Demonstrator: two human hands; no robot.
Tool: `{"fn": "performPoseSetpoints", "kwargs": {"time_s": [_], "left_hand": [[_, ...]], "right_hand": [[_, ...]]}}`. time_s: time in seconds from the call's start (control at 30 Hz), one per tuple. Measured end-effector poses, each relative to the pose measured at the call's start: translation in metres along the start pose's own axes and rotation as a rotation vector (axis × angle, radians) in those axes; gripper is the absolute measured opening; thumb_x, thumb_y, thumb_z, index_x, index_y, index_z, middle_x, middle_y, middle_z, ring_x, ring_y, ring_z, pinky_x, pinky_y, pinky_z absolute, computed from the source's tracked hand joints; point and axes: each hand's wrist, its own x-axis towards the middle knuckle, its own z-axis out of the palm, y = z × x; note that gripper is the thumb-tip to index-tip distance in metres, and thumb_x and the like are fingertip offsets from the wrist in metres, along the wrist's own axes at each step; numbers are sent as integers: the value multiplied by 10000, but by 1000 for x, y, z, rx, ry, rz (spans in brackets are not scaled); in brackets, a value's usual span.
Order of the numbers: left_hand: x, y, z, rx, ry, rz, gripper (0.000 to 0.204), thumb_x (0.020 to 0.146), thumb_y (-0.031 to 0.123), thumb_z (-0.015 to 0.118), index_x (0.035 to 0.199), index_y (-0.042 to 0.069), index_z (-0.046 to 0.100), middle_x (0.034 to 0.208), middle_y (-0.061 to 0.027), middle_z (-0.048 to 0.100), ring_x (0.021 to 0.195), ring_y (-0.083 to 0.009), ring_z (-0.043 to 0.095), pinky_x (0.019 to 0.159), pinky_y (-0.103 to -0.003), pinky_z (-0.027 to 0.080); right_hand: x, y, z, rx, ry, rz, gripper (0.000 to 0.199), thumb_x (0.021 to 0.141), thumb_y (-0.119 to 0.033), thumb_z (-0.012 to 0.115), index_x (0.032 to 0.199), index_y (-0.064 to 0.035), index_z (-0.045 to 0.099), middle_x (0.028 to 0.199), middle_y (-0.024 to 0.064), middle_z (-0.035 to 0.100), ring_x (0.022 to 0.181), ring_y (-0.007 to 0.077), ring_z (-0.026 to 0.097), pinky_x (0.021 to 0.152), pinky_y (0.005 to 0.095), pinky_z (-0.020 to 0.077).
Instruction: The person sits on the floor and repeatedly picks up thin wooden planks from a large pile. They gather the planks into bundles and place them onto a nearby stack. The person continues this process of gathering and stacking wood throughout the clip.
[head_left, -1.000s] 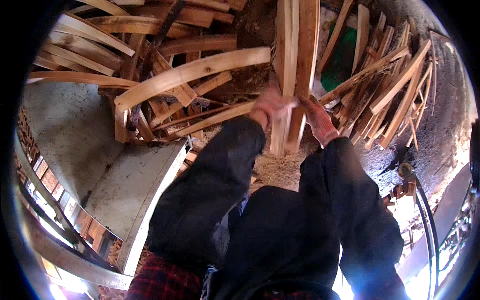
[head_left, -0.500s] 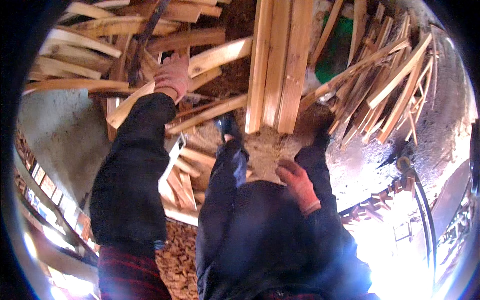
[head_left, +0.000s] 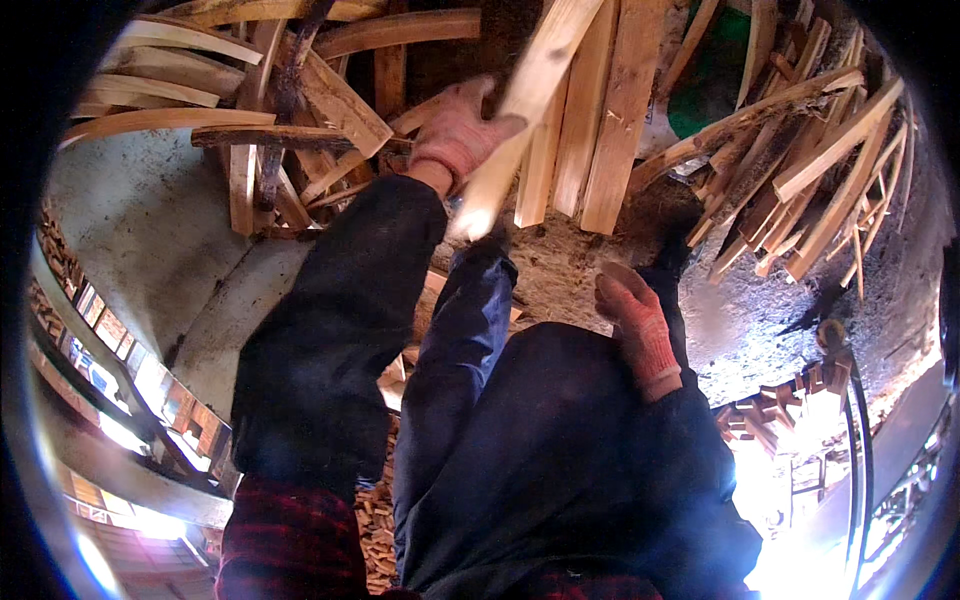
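Plank (head_left: 545, 65) slants over the left edge of a row of slats (head_left: 620, 120), its long axis running from a lower end near the left shin up and away to the right. The left hand (head_left: 460, 130) has its grip pinching the wood's left side; the right hand (head_left: 635, 325), loosely spread, is near the right leg. Whether the green thing (head_left: 710, 80) is a container, I cannot tell.
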Motion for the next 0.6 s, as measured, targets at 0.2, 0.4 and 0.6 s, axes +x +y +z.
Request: {"fn": "performPoseSetpoints", "kwargs": {"time_s": [0.2,0.4,0.6], "left_hand": [[-23,-33,44,674,-369,-101,636,790,483,638,1260,59,577,1252,-233,590,1114,-394,585,953,-458,486],[20,-71,53,712,-801,-84,475,809,471,601,1038,64,687,955,-191,693,836,-394,662,766,-445,531],[21,-145,70,866,-703,145,445,843,419,550,889,8,715,806,-213,669,711,-351,676,615,-483,549]], "right_hand": [[1,-17,6,52,48,4,460,924,-242,632,1297,15,550,1131,70,630,994,151,590,887,281,475],[-3,-21,8,33,40,2,438,935,-253,616,1280,12,566,1077,58,631,975,149,599,891,289,484],[9,-15,10,30,13,-7,437,948,-272,600,1277,14,565,1102,68,636,987,153,601,896,298,487]]}}
